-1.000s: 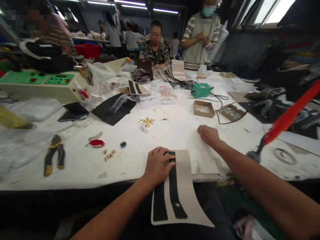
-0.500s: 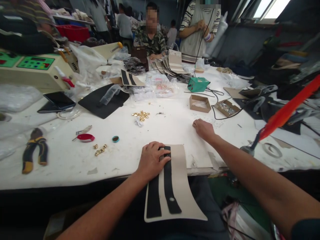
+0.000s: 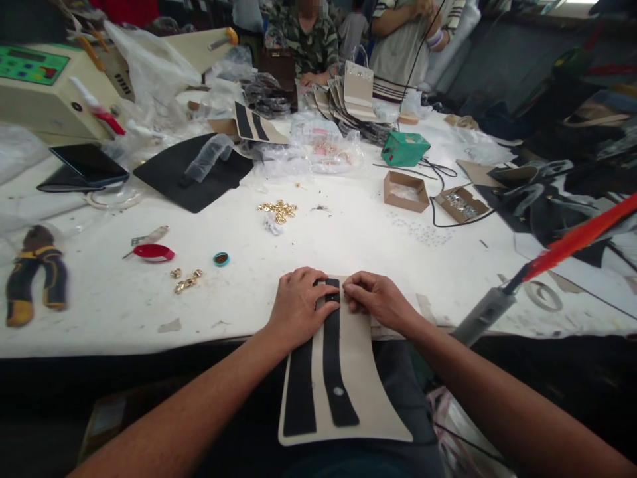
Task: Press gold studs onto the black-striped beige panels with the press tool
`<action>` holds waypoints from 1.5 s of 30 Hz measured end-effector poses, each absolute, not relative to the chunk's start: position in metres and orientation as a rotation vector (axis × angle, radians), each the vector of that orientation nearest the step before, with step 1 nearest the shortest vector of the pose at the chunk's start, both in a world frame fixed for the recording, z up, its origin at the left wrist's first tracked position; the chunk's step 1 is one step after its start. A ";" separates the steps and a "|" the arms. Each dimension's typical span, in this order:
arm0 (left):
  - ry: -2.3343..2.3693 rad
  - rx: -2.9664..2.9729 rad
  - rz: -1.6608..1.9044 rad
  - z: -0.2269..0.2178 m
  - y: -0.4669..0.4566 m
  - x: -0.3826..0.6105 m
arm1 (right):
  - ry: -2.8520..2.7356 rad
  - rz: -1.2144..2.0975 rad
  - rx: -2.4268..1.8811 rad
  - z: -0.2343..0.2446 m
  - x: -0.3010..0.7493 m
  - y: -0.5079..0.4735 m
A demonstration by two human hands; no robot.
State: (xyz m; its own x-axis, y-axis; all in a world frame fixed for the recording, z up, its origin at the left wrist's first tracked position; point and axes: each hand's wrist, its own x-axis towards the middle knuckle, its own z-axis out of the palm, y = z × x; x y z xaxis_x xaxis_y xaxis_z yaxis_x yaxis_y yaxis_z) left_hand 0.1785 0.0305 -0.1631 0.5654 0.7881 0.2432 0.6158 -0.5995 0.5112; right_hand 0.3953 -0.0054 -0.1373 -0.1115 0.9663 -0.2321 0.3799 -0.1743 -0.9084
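A beige panel (image 3: 365, 392) hangs over the front edge of the white worktable (image 3: 348, 249), with two long black strips on it. My left hand (image 3: 300, 307) lies over the top of the right-hand black strip (image 3: 337, 362), fingers curled onto it. From the other side, my right hand (image 3: 375, 302) reaches in, its fingertips touching the strip's upper end. The two hands almost meet there and hide that end. Small gold buckles (image 3: 185, 281) lie on the table to the left of my left hand.
Beyond the hands lie a heap of gold fittings (image 3: 277, 211), pliers (image 3: 36, 277), a black sheet (image 3: 192, 172) and a cardboard tray (image 3: 405, 191). An orange-red handled tool (image 3: 580, 238) sits at right. Two co-workers (image 3: 308, 33) stand or sit across the table.
My right hand has moved left from the bare table onto the strip's upper end. My left hand stays on the strip. The view has tilted, shifting the table upward in the picture.
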 end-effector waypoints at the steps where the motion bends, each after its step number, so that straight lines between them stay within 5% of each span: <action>1: 1.143 2.435 0.644 -0.163 0.030 0.179 | -1.554 1.261 -1.572 -0.138 0.389 -0.008; 11: 1.170 2.418 0.659 -0.166 0.027 0.182 | -1.796 0.930 -1.652 -0.142 0.381 -0.007; 40: 1.222 2.421 0.650 -0.160 0.027 0.187 | -1.502 0.999 -1.745 -0.136 0.379 -0.013; 45: 1.235 2.419 0.659 -0.160 0.028 0.188 | -1.265 0.506 -1.725 -0.127 0.407 -0.088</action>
